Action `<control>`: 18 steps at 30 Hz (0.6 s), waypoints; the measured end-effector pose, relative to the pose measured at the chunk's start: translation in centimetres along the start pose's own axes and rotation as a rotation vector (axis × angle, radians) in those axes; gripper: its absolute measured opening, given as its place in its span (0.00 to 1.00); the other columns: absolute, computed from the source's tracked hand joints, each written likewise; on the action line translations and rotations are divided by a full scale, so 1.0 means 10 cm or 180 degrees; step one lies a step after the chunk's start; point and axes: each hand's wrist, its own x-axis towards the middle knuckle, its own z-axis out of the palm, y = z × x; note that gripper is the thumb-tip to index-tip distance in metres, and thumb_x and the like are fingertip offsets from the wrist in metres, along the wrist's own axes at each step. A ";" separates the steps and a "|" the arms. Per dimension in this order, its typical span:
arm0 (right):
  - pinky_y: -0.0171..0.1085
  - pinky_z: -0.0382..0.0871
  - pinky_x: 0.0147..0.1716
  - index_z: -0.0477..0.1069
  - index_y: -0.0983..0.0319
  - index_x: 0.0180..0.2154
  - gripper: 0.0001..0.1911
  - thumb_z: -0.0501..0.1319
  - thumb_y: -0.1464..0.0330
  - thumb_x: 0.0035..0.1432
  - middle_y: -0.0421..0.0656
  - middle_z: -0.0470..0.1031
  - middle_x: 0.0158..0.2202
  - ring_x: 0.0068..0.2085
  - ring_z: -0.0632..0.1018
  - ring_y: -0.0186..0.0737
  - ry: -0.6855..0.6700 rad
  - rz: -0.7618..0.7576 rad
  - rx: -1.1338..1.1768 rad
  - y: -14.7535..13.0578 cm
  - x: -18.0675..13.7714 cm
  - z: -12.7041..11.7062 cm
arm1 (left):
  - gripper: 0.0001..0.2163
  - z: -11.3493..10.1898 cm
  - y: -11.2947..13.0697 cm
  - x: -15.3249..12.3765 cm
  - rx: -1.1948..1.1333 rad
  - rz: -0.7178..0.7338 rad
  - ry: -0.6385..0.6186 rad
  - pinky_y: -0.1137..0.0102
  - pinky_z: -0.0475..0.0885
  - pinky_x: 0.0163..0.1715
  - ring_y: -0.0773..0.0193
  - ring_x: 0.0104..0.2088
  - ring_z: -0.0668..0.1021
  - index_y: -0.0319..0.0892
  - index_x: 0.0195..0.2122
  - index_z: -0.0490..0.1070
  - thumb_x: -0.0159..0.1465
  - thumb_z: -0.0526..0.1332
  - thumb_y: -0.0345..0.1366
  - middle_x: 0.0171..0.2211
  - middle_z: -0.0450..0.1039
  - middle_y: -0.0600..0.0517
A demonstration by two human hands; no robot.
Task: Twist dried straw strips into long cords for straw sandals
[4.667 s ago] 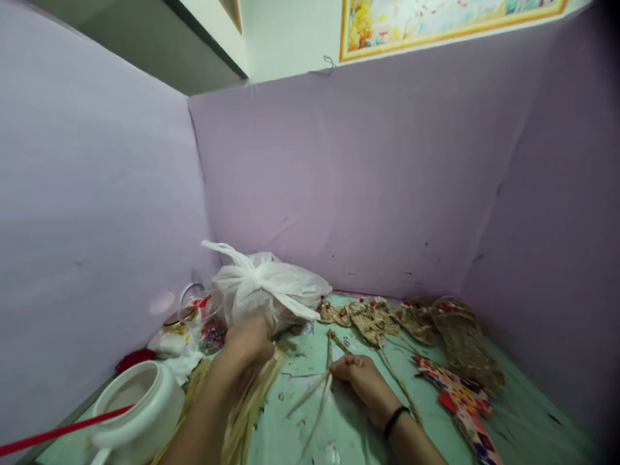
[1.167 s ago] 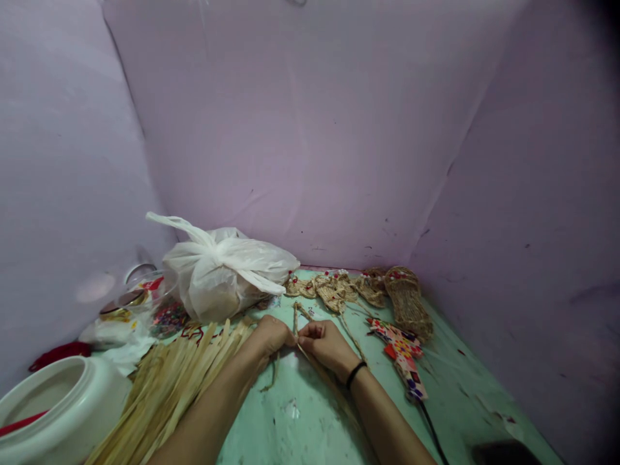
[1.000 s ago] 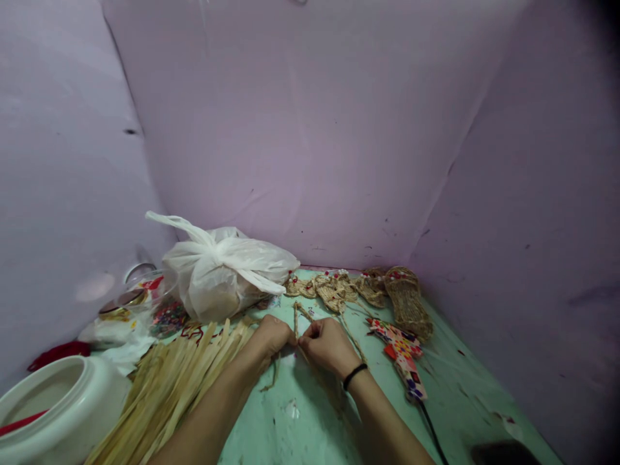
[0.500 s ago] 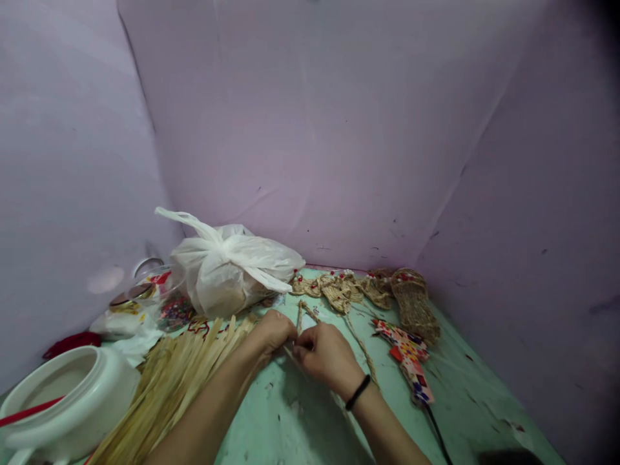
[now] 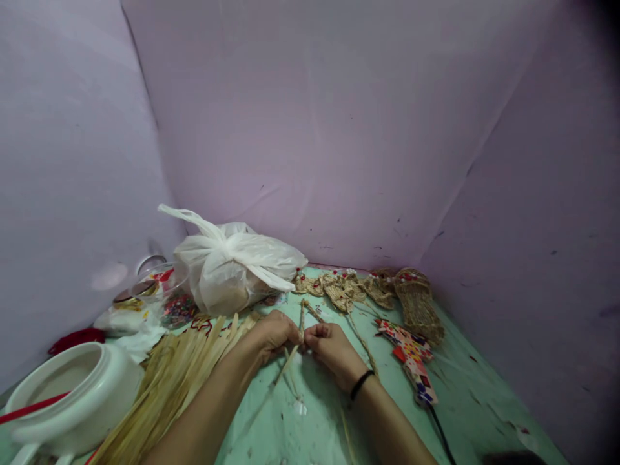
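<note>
Head view: the left hand (image 5: 279,330) and the right hand (image 5: 330,349) pinch the fibre cord (image 5: 303,315) between their fingertips — just above the middle of the counter (image 5: 261,426). The flat strips (image 5: 177,371) lie beside the left forearm; the tied white bag (image 5: 227,268) sits behind.

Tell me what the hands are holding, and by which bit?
The left hand pinches the braid at its near end, where loose strands come out. The right hand is curled close beside it, but any hold there is hidden.
</note>
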 end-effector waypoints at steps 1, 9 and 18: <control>0.30 0.43 0.16 0.66 0.66 0.15 0.07 0.54 0.72 0.39 0.36 0.60 0.11 0.14 0.54 0.25 -0.0036 -0.0005 0.0089 0.00 -0.01 -0.01 | 0.01 0.00 0.00 -0.01 0.0034 0.0014 -0.0013 0.77 0.41 0.10 0.77 0.08 0.51 0.37 0.14 0.64 0.40 0.56 0.28 0.06 0.49 0.61; 0.29 0.43 0.16 0.68 0.66 0.19 0.05 0.54 0.76 0.35 0.37 0.66 0.14 0.14 0.56 0.24 -0.0168 0.0180 0.0663 -0.06 -0.07 -0.05 | 0.03 0.00 -0.01 0.02 0.0094 0.0098 -0.0114 0.76 0.41 0.10 0.76 0.09 0.51 0.35 0.15 0.67 0.41 0.57 0.29 0.06 0.51 0.59; 0.30 0.42 0.16 0.68 0.67 0.16 0.06 0.55 0.73 0.38 0.36 0.60 0.11 0.15 0.54 0.25 -0.0006 0.0040 0.0200 -0.02 -0.03 -0.02 | 0.03 0.02 0.02 0.00 0.0175 0.0171 -0.0015 0.77 0.46 0.13 0.75 0.12 0.54 0.36 0.13 0.66 0.39 0.54 0.25 0.07 0.53 0.59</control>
